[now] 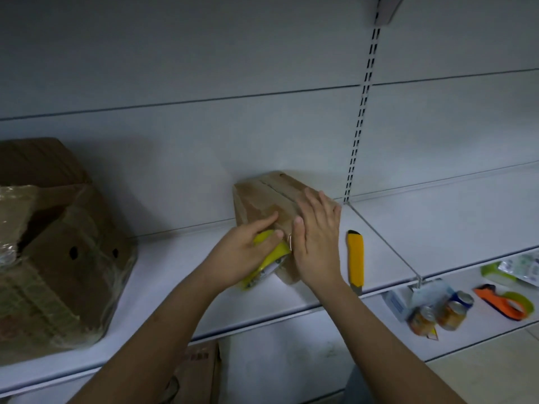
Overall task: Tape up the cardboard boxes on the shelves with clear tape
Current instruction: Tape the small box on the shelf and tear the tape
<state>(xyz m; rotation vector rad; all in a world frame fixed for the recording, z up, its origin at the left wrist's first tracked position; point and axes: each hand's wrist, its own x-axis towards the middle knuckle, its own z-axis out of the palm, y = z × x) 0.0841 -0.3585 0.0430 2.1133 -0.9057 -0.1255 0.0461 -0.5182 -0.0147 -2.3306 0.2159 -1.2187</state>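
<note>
On a white shelf a small box stands mid-shelf. The left hand has its fingers clamped on a yellow tape dispenser against the box; the right hand presses flat on the box, fingers straight. A yellow knife lies just right.

Two bare forearms reach into view from the bottom edge, each ending in one of the person's hands: the left hand and the right hand. No sleeve shows on either arm; both are uncovered from the wrist down to where the picture cuts them off. Neither wrist carries a watch, band or bracelet, and the visible fingers bear no ring. No gloves are worn. The fingernails look short and unpainted, though the dim light makes finer detail hard to read. Below the right forearm, at the bottom edge, a patch of grey-blue cloth shows; it may be the person's clothing, though this cannot be told.
</note>
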